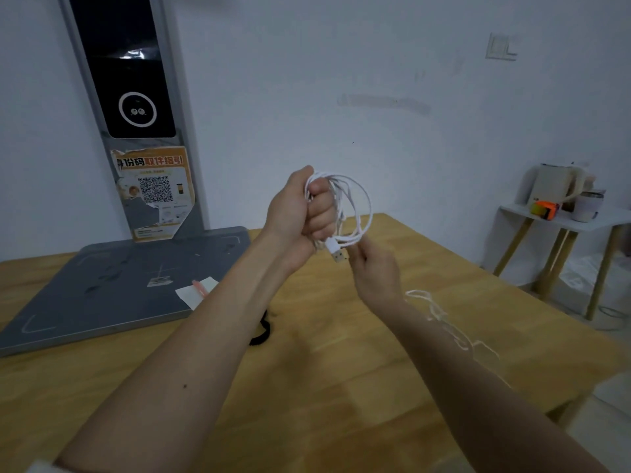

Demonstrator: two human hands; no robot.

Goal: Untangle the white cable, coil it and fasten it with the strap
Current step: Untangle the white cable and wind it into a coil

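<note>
The white cable is wound in several loops and held up above the wooden table. My left hand is a closed fist around the left side of the coil. My right hand sits just below and pinches the cable near its white USB plug, which points down and toward me. A black strap lies on the table under my left forearm, partly hidden by it.
A grey scanner stand with a tall black screen column fills the table's left. A white paper slip with a pink item rests on its base. Thin white thread lies by my right forearm. A small side table with cups stands at right.
</note>
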